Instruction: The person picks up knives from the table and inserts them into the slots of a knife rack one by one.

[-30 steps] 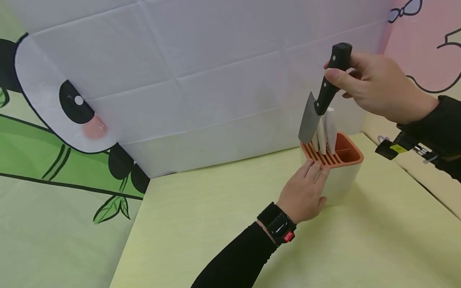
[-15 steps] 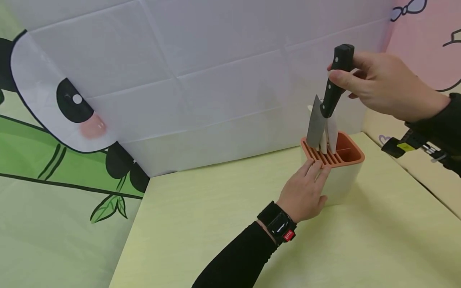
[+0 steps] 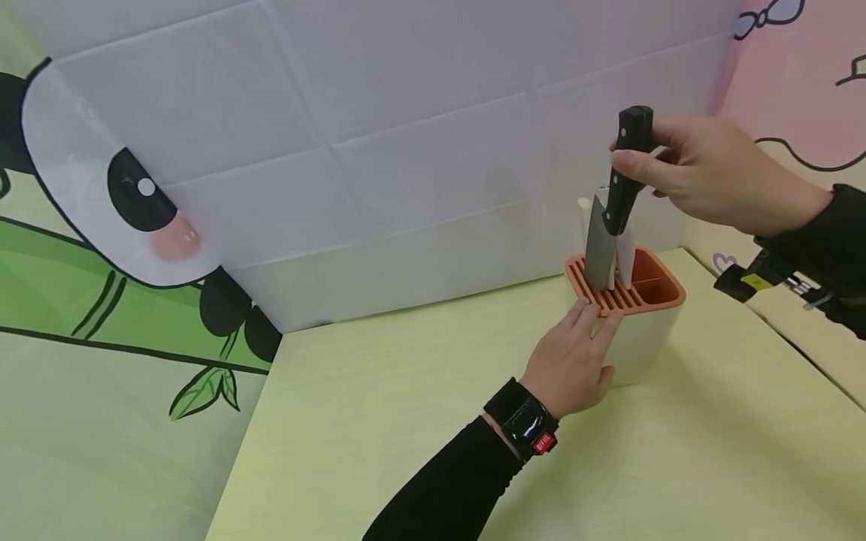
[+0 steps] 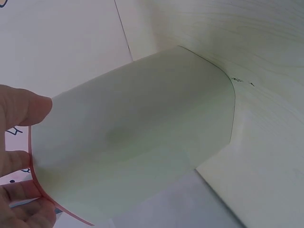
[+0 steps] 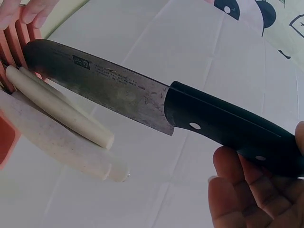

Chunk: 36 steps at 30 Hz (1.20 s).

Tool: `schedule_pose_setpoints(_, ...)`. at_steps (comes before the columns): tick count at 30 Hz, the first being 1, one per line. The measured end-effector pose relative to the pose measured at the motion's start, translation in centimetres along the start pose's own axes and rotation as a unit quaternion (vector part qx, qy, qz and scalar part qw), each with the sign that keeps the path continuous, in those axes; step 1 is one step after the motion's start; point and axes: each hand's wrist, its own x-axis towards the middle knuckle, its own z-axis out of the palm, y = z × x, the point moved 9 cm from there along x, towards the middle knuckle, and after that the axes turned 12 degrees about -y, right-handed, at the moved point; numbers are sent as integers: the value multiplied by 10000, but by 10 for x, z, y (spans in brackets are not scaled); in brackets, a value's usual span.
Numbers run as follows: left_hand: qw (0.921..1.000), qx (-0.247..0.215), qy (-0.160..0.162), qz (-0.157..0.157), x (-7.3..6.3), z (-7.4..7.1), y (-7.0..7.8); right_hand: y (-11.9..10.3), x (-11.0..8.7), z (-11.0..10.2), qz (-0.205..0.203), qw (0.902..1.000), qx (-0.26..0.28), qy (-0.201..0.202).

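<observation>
My right hand (image 3: 720, 173) holds the black riveted handle (image 3: 629, 169) of a kitchen knife (image 5: 102, 85). Its blade points down at the slotted orange top (image 3: 578, 274) of a pale knife block (image 3: 643, 349). The rounded tip meets the slots in the right wrist view; how deep it sits cannot be told. Beside it several white-handled pieces (image 5: 61, 104) stand in the slots, their lower parts hidden. My left hand (image 3: 568, 364) rests against the block's near side with straight fingers, fingertips touching the orange rim. The left wrist view shows its thumb (image 4: 33, 107) and fingers along that rim.
An orange open compartment (image 3: 656, 289) takes up the right part of the block. The block stands on a pale yellow tabletop (image 3: 379, 398). Behind rises a white sheet (image 3: 419, 188) with a panda print, and a pink printed panel (image 3: 798, 83) is at the right.
The knife has shifted right across the slots and come down, with its blade tip now lower at the block's top. My left hand has stayed against the block.
</observation>
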Motion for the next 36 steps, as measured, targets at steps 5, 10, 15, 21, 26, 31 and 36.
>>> schedule_pose_setpoints(5,9999,112,-11,3,0,0,0,1,5,11,-71,9999,13,-119)
schedule_pose_setpoints(10,9999,87,-75,-36,0,2,-1,3,11,22,-177,9995,-135,-240)
schedule_pose_setpoints(15,10000,11,-66,-24,0,2,0,8,15,34,-139,9988,-246,-400)
schedule_pose_setpoints(21,10000,-9,1,-2,1,2,2,20,18,45,118,9978,-224,-612)
schedule_pose_setpoints(26,9999,114,63,19,1,1,4,30,20,53,327,9964,-116,-772)
schedule_pose_setpoints(31,9997,210,115,16,2,0,5,32,22,60,209,9963,-289,-784)
schedule_pose_setpoints(36,9996,259,115,13,2,0,7,34,21,68,270,9940,-546,-906)
